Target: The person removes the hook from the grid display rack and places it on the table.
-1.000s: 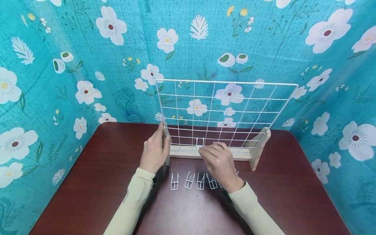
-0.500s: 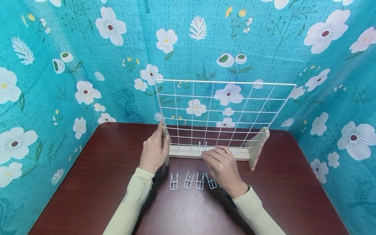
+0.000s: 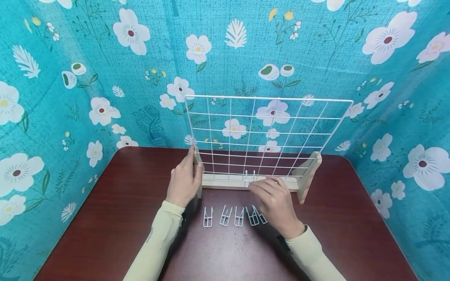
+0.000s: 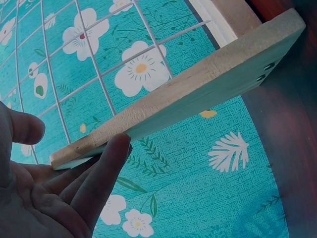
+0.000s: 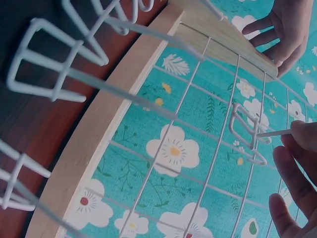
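A white wire grid panel (image 3: 268,98) stands upright in a wooden base (image 3: 219,184) on the table. In the head view my left hand (image 3: 183,177) rests against the left wooden side piece (image 4: 190,74); the left wrist view has its straight fingers along the outer face, the thumb apart from the wood. Low in front of the grid, my right hand (image 3: 272,199) pinches the stem of a white wire hook (image 5: 275,133) between thumb and fingertips. The hook's prongs point up and overlap the lower grid wires in the head view.
Several more white wire hooks (image 3: 208,218) lie in a row on the dark red table (image 3: 133,218), between my forearms. The right wooden side piece (image 3: 309,175) stands beyond my right hand. A teal floral cloth (image 3: 154,35) hangs behind and at both sides.
My right hand has moved to the right along the lower grid, carrying the pinched hook. My left hand stays at the left side piece.
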Available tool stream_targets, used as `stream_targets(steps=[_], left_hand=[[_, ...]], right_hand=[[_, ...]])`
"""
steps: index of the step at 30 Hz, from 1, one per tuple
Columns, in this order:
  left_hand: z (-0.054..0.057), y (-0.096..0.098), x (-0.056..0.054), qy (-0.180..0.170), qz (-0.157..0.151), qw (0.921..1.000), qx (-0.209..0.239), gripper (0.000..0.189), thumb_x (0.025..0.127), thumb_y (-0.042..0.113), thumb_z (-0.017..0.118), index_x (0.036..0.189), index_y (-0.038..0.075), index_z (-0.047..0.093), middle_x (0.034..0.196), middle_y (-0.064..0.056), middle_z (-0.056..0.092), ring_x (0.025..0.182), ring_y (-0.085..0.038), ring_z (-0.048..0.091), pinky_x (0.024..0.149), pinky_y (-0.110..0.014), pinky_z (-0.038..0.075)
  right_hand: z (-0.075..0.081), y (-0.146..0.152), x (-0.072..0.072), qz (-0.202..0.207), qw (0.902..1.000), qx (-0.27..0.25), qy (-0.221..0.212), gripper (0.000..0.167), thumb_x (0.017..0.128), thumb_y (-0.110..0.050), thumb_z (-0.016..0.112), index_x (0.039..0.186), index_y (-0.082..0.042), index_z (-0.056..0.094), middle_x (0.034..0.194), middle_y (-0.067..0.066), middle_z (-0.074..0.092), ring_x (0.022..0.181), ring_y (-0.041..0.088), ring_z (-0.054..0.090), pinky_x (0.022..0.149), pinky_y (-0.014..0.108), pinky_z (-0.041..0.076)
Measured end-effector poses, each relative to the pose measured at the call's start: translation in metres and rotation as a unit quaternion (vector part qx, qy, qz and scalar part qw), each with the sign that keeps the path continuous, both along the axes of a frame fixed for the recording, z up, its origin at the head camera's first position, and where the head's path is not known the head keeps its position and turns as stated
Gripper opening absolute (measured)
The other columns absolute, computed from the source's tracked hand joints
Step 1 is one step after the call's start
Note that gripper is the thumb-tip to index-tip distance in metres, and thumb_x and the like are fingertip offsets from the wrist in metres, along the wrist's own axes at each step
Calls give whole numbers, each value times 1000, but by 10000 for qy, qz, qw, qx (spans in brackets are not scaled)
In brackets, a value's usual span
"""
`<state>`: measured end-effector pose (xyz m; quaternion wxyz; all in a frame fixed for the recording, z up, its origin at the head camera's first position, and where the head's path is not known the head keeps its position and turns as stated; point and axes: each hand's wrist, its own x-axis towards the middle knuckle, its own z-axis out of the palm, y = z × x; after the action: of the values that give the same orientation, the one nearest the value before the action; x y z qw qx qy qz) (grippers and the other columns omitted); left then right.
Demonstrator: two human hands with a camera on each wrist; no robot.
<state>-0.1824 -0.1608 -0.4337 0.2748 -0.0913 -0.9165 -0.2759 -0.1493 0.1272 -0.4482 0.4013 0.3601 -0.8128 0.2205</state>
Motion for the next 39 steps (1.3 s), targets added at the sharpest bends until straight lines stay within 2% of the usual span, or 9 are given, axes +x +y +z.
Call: stream_targets(steps=[4,9,13,19,23,30,39], left_hand=[[0,0,0,64,-17,10000,-1,59,103,20,59,157,3,43,126,-22,71,102,-42,75,86,-58,60],[0,0,1,122,-46,9999,11,59,103,20,58,157,2,43,121,-21,72,97,-43,75,83,-59,60],[-1,-1,0,78,-41,10000,26,59,103,21,57,158,2,43,120,-21,72,96,-43,76,83,-58,60],[0,-1,0,2,-30,10000,11,59,104,23,56,157,2,43,122,-22,72,99,-43,76,84,-58,61],[0,-1,0,2,-38,10000,-12,59,104,22,56,158,2,42,124,-22,72,99,-43,76,84,-58,61],[0,-1,0,74,-16,10000,-28,61,102,19,59,158,2,42,122,-22,72,95,-43,76,82,-57,61],[-1,1,0,59,-37,10000,-2,59,103,21,57,157,2,43,121,-22,72,97,-42,76,83,-57,61]], right_hand=[[-1,6,1,-50,10000,-39,-13,15,89,-1,72,98,-8,82,95,6,82,85,21,76,88,46,54],[-2,12,2,-58,9999,-78,-47,20,100,-12,63,98,-7,83,94,7,82,85,21,76,89,46,54],[-4,15,2,-25,9999,-127,17,22,102,-12,62,97,-6,83,93,8,82,84,23,76,87,47,54],[-5,24,2,-87,9998,-154,8,15,94,-4,69,98,-6,83,94,8,82,83,23,76,88,48,53],[-8,32,3,-180,9997,-117,-72,19,84,3,74,99,-6,83,95,9,81,83,24,75,88,48,52],[-12,43,4,-261,9996,-66,-123,21,83,2,73,100,-4,82,95,10,81,84,25,75,88,49,52],[-15,57,2,-449,9988,-141,-151,21,82,4,72,98,-5,82,92,9,81,82,25,75,89,48,52]])
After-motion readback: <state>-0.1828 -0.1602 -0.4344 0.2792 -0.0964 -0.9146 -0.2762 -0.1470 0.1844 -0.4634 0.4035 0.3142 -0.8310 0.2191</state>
